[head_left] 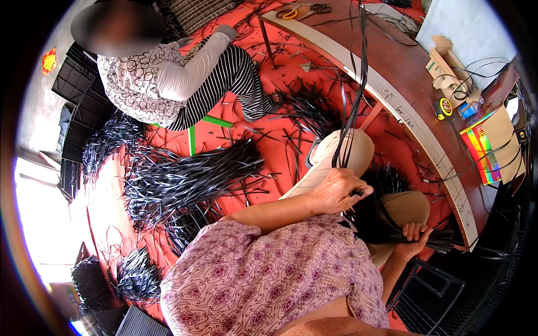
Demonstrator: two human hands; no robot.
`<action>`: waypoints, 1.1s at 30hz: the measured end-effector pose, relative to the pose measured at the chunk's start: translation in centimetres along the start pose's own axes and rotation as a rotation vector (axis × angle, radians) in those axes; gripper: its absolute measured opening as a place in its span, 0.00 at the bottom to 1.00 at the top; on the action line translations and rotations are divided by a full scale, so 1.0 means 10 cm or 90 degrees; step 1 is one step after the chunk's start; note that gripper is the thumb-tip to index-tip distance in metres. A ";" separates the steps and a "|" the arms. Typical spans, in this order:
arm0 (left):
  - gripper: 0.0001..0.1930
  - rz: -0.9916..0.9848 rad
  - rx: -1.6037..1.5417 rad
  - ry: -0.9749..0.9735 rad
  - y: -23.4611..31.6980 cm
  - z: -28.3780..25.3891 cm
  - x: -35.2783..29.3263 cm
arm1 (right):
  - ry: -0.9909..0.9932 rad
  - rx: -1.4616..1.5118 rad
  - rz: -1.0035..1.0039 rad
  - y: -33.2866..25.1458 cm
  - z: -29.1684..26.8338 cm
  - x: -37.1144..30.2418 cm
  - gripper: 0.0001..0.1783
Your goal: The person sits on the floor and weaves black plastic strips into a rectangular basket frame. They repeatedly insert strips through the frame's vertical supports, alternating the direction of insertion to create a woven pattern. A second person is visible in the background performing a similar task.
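Observation:
My left hand (340, 192) is closed in a pinch beside my bent knee, with black strips between its fingers. Several long black strips (354, 92) run from near this hand up past the top edge of the view. To the right and lower, my right hand (413, 239) has its fingers curled round a bunch of flat black strips (443, 239). Between the two hands a dark mass of black strips (367, 221) lies across my lap, partly hidden by the left hand. Whether it is woven cannot be made out.
A brown table (403, 73) with a pale edge curves along the right, bearing scissors (297, 12), a tape measure (443, 108) and cardboard. Black strip piles (185, 173) cover parts of the red floor (280, 145). A seated co-worker (145, 84) is at the upper left.

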State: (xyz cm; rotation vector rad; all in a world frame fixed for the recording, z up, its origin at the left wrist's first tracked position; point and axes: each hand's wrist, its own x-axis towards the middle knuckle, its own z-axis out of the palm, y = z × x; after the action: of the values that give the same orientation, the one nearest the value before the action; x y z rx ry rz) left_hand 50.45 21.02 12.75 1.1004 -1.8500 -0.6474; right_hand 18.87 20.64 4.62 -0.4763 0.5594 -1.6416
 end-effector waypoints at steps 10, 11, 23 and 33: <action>0.10 -0.003 0.018 -0.014 0.04 -0.01 0.00 | -0.008 0.038 0.021 0.01 -0.11 0.01 0.19; 0.10 -0.005 0.023 -0.019 0.04 -0.02 0.00 | -0.014 0.035 0.021 0.01 -0.14 0.01 0.19; 0.24 -0.232 -0.087 0.132 -0.25 -0.27 -0.08 | 0.001 0.006 -0.013 -0.01 -0.02 0.00 0.18; 0.17 -0.132 -0.023 0.011 0.18 -0.08 0.10 | 0.039 0.059 -0.014 -0.03 -0.02 -0.01 0.19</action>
State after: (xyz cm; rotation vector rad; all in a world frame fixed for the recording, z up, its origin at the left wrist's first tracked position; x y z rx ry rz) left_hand 50.16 20.97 14.91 1.2813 -1.7162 -0.7842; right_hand 18.52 20.80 4.62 -0.3671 0.5224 -1.7004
